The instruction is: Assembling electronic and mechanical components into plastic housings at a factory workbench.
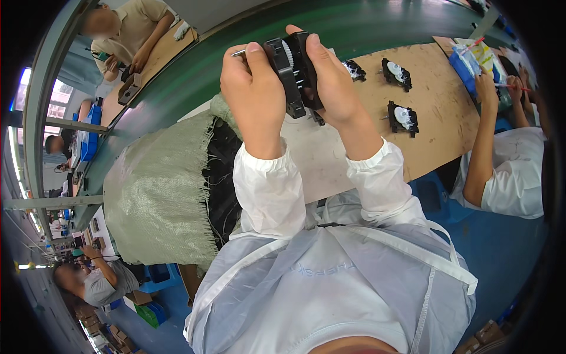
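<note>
a thin, translucent white smock [306,259] lies nearest the camera, filling the lower part of the view, its gathered white sleeves [268,183] reaching up to both wrists. the bare hands are raised together, above the near edge of the table. between them is a black plastic gear assembly [292,82], with a toothed white wheel [288,54] showing between its two sides. the left hand [259,94] is closed around the left side, a slim metal rod [238,53] jutting out by its thumb; the right hand [337,88] grips the other side, thumb along the top. whether the two sides are joined cannot be told.

just right of the hands, three black mechanisms with white round discs [354,70] [395,75] [403,118] lie apart on a brown board tabletop [442,94]. left of the forearms bulges a grey-green woven plastic sack [159,189], its frayed mouth showing dark contents [224,171]. beyond the table runs a green conveyor belt [389,29]. at upper left, a co-worker in a beige shirt [138,23] holds a green tool [101,56]; at right, a co-worker in a pale shirt [513,171] reaches toward a blue bin [464,66].
</note>
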`<state>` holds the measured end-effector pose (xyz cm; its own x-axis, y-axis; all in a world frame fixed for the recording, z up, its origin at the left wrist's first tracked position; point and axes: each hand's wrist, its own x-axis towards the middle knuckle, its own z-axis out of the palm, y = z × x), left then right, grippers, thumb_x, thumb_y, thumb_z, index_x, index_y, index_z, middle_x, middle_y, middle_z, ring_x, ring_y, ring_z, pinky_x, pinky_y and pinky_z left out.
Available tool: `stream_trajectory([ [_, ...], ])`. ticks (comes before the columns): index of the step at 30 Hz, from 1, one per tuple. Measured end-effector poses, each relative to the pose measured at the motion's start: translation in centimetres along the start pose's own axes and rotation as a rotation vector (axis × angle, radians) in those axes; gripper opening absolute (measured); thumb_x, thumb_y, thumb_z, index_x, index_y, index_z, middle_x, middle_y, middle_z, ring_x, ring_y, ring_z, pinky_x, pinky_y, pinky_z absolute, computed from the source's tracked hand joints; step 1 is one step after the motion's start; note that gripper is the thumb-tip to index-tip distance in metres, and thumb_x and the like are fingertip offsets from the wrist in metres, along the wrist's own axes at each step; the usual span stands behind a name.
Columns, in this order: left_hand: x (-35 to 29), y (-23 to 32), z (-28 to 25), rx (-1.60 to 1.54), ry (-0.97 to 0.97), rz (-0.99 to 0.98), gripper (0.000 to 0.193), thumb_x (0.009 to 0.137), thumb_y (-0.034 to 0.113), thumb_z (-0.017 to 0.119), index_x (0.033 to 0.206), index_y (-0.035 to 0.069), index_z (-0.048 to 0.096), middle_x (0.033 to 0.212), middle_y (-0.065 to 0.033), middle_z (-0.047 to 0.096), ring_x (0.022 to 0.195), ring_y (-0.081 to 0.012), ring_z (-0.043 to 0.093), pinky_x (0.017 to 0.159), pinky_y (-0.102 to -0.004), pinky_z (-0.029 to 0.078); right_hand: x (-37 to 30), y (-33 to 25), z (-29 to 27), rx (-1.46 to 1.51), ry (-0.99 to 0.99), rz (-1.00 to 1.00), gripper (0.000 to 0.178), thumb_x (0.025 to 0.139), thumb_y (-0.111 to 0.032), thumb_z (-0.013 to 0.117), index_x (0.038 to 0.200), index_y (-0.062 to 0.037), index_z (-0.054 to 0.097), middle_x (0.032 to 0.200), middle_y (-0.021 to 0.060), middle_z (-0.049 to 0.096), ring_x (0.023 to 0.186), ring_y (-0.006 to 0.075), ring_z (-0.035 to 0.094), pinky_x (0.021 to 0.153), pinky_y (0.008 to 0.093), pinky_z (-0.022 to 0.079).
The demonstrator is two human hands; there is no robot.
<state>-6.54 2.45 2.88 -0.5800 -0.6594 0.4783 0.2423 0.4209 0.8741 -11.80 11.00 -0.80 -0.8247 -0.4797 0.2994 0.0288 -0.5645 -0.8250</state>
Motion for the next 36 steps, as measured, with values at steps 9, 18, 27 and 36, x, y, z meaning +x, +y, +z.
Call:
stream_trajectory([
  [9,0.2,-1.6,-0.1,0.126,-0.045,0.010,0.024,0.098,0.017,0.049,0.092,-0.004,0.058,0.081,-0.0136,0.065,0.068,-0.0209,0.057,0.068,-0.0327,0.049,0.1,0.8,-0.6,0.040,-0.018,0.129,0.062,0.106,-0.047,0.040,0.144,0.0013,0.041,0.119,0.0118,0.062,0.089,0.0117,0.062,0.070,0.0230,0.050],
  [18,0.1,-2.4,0.3,0.016,-0.032,-0.090,0.024,0.099,0.018,0.048,0.093,-0.003,0.057,0.082,-0.0135,0.065,0.070,-0.0207,0.057,0.068,-0.0329,0.048,0.5,2.5,-0.4,-0.164,0.070,-0.061,0.062,0.105,-0.046,0.041,0.145,0.0017,0.039,0.120,0.0128,0.062,0.095,0.0141,0.060,0.077,0.0261,0.050],
  [27,0.9,-4.8,0.9,-0.365,-0.125,-0.174,0.023,0.097,0.020,0.053,0.098,-0.002,0.059,0.083,-0.0095,0.064,0.071,-0.0172,0.056,0.068,-0.0302,0.048,2.0,2.0,-0.7,-0.262,0.103,-0.011,0.058,0.105,-0.042,0.040,0.145,0.0011,0.041,0.123,0.0150,0.060,0.101,0.0167,0.059,0.085,0.0290,0.049],
  [36,2.6,-5.3,-0.8,-0.064,-0.353,-0.090,0.031,0.083,0.008,0.068,0.110,-0.006,0.062,0.092,-0.0127,0.069,0.077,-0.0196,0.063,0.071,-0.0305,0.052,7.5,0.2,-3.0,-0.038,-0.096,0.159,0.050,0.103,-0.034,0.047,0.141,-0.0004,0.049,0.122,0.0191,0.062,0.103,0.0244,0.061,0.089,0.0353,0.049],
])
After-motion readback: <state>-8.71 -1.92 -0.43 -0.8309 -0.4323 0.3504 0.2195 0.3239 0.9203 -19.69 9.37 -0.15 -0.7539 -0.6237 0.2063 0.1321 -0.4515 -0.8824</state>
